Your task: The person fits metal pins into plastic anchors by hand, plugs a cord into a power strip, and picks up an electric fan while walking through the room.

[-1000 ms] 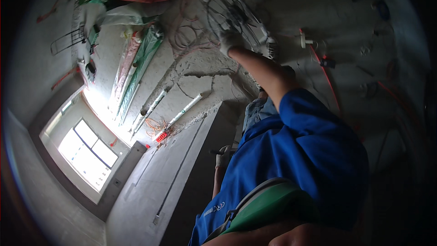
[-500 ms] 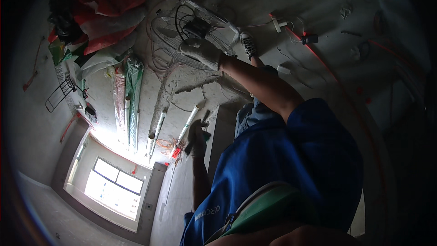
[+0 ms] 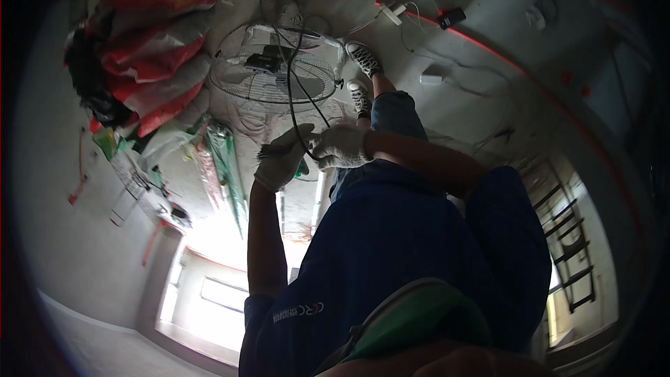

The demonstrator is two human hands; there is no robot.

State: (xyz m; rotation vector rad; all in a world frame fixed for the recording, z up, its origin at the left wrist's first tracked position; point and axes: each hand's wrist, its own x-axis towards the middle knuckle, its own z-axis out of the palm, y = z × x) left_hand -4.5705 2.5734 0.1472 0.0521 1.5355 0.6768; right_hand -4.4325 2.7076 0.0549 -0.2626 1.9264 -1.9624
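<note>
Both my hands wear pale knitted work gloves and meet in front of my body. My right hand [image 3: 343, 146] is closed round a black cable [image 3: 290, 84], which loops down between the hands from the fan side. In my left hand [image 3: 280, 165], a small tool [image 3: 301, 169] shows a green part and a dark ridged end; its exact kind cannot be made out. The left fingers lie beside the cable, close to the right fingertips. Beyond the hands, a large fan [image 3: 279, 78] with a round wire guard lies on the floor.
Red and white sacks [image 3: 157, 49] are heaped at the far left, near green-wrapped tubes [image 3: 225, 160]. My sneakers [image 3: 363, 59] stand beside the fan. A power strip [image 3: 392, 14], a black adapter [image 3: 451, 18] and a red hose [image 3: 502, 54] lie right. A ladder [image 3: 574, 244] stands at lower right.
My right hand has drawn back from the fan with the black cable. The left hand, still with the small tool, has risen to meet it. The view has shifted, bringing the ladder in.
</note>
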